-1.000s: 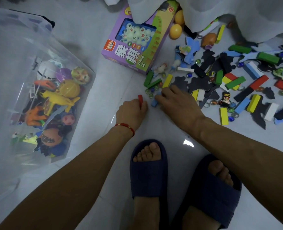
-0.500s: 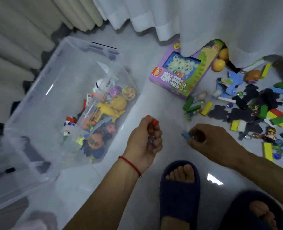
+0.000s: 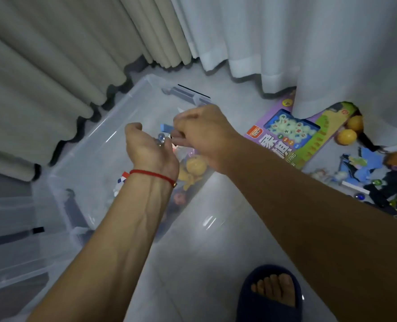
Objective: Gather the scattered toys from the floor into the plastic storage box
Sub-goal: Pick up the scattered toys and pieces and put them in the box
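Note:
The clear plastic storage box [image 3: 95, 138] lies on the floor at centre left, with a yellow figure [image 3: 195, 165] and other toys inside. Both hands hover over its opening. My left hand [image 3: 146, 149] is cupped around glass marbles [image 3: 160, 138] that show at its fingers. My right hand [image 3: 204, 135] pinches a blue block [image 3: 166, 127] just beside the left hand. Scattered toys [image 3: 379, 184], blocks, marbles and dark foam pieces, lie on the floor at the right edge.
A purple game box [image 3: 283, 138] and two yellow eggs [image 3: 346, 136] lie by the white curtain [image 3: 309, 43]. Beige curtains [image 3: 53, 54] hang behind the storage box. A clear lid [image 3: 9, 231] sits at left. My slippered foot [image 3: 272, 296] stands at bottom right.
Both hands rose from the floor near the toy pile and swung left, carrying the marbles and the blue block over the storage box. The view turned left and up.

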